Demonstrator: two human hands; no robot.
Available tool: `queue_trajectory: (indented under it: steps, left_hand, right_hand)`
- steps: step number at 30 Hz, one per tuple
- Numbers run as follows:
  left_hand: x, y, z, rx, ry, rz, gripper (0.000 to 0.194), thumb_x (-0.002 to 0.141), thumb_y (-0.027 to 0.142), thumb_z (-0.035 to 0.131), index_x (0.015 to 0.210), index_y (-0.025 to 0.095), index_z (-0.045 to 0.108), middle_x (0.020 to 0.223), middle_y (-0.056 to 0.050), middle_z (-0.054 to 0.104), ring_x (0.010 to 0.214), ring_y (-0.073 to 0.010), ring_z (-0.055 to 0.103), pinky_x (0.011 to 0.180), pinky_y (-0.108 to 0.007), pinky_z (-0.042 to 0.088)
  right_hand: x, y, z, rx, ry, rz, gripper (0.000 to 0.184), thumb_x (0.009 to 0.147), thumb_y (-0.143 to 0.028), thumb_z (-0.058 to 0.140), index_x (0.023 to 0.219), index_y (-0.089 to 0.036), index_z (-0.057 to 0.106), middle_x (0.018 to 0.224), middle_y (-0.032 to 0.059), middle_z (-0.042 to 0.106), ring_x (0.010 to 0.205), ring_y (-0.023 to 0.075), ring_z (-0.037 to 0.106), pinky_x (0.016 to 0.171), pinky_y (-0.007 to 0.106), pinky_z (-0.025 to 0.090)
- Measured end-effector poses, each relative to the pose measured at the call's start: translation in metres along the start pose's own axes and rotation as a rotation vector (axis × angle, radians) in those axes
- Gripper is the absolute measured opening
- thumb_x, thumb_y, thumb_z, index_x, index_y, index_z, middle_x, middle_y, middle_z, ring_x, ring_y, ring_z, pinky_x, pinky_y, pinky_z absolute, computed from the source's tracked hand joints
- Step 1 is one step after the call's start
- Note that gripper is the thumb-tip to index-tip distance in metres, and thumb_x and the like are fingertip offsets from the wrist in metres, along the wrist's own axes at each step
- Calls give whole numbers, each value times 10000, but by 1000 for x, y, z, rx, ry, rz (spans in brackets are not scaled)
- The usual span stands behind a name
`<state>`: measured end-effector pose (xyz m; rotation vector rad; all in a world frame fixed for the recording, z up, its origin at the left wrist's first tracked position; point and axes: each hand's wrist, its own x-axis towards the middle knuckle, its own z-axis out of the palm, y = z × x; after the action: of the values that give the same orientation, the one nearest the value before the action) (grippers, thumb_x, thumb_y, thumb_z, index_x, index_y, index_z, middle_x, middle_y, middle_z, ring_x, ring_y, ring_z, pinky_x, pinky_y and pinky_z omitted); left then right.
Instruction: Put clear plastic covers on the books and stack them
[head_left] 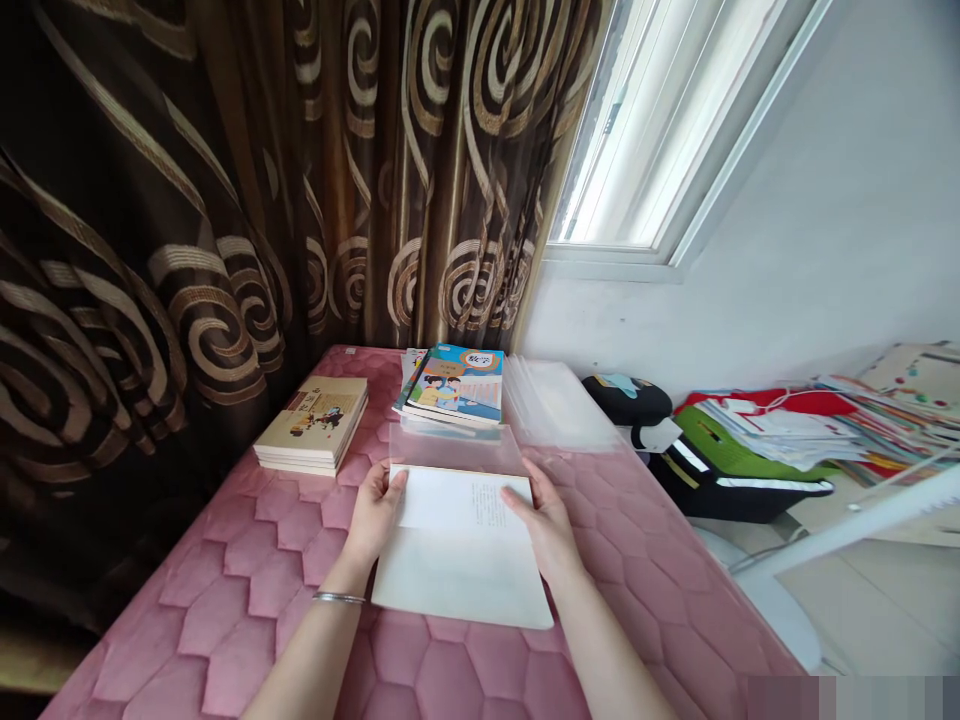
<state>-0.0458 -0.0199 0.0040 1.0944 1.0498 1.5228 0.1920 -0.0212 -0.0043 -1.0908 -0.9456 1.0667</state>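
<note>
A pale book [463, 570] lies in front of me, with a few lines of small print near its upper right. A transparent plastic cover [457, 446] sticks out past its far edge. My left hand [379, 510] grips the left edge of the book, thumb on top and the other fingers mostly hidden. On the opposite edge, my right hand [547, 515] holds it the same way, its thumb close to the print. Just beyond are several stacked textbooks [459, 385], the top one blue with cartoon figures. Right of them lie transparent plastic covers [562, 405] in a loose pile.
Several beige books [319, 415] are stacked on the left of the pink quilted surface [255, 575]. A patterned curtain [420, 170] hangs behind. Beyond the right edge are a black case [630, 398], a green-topped box [739, 455] with papers, and a white stand [787, 610].
</note>
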Motion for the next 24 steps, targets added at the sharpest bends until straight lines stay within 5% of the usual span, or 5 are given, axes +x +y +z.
queue_trajectory:
  steps: [10,24]
  left_hand:
    - [-3,8,6,40,13,17,408,736,482,675,968,163,572,867,-49,704,786,-169,638,713,-263,472]
    - [-3,7,5,67,25,44,392,732,498,674,932,172,586,854,-38,684,767,-160,609,710,-255,460]
  right_hand:
    - [-3,-11,0,212,-44,199,595,519,-340,846,1048,-227,598,863,10,703,781,249,675,680,357,529]
    - [-2,-8,-1,180,-42,194,546,508,-369,850,993,-227,642,800,0,697,709,234,661,648,358,522]
